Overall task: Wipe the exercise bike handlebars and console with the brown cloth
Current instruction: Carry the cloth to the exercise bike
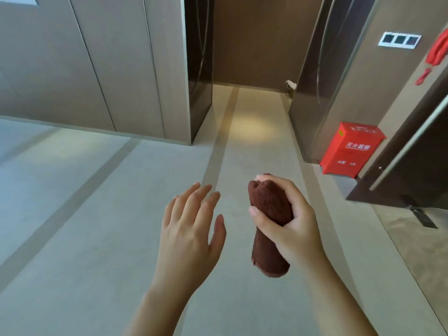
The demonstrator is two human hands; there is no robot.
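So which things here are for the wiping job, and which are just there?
For the job: brown cloth, rolled up, held in the right hand; left hand, open and empty. No bike is in view.
Just there: red box by the wall; switch panel on the wall; long door handle.

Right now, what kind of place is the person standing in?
Probably a corridor or lobby in a public building: panelled walls, a red fire-extinguisher box on the floor, a wall switch plate.

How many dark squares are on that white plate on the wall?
3, side by side on the wall plate: left square, middle square, right square. None seems hidden.
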